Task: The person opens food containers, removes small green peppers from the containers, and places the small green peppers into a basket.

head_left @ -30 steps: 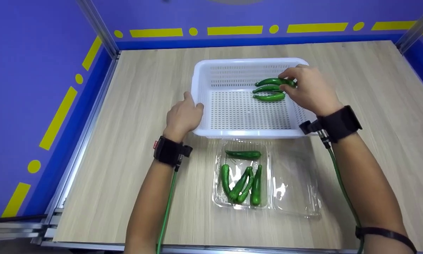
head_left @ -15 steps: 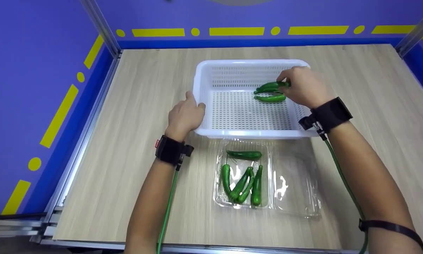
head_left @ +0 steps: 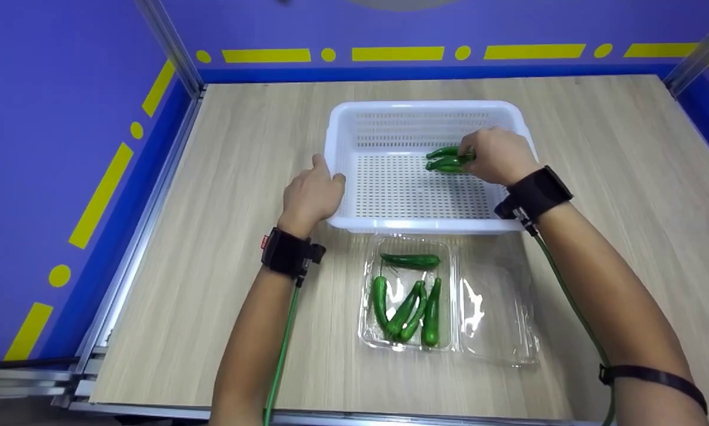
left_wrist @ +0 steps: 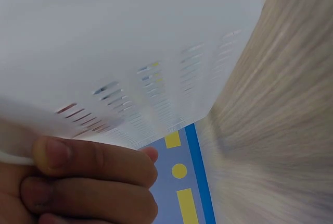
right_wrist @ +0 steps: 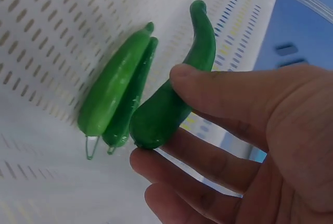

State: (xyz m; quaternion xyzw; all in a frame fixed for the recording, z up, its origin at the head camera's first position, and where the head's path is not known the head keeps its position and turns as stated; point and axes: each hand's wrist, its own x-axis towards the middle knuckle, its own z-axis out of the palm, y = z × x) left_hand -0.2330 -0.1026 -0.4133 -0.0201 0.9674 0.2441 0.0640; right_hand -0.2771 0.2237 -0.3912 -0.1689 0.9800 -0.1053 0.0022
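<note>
My right hand (head_left: 499,155) is over the right part of a white perforated basket (head_left: 413,225). Between its thumb and fingers it pinches a dark green chili pepper (right_wrist: 156,117), bent at the narrow end. Two more chili peppers (right_wrist: 115,86), one of them lighter green, lie side by side inside the basket, apart from the pinched one in the right wrist view. At the basket's left side, my left hand (head_left: 313,192) grips the rim. The left wrist view shows its curled fingers (left_wrist: 104,164) outside the basket wall.
In front of the basket sits a hinged clear plastic box (head_left: 496,296), its lid laid flat to the right. Several green chili peppers (head_left: 431,313) lie in its left half. Blue walls (head_left: 389,26) with yellow marks border the wooden table (head_left: 259,136).
My right hand has moved left and nearer within the basket, bringing the pinched chili pepper over beside the other two. My left hand keeps its grip on the rim.
</note>
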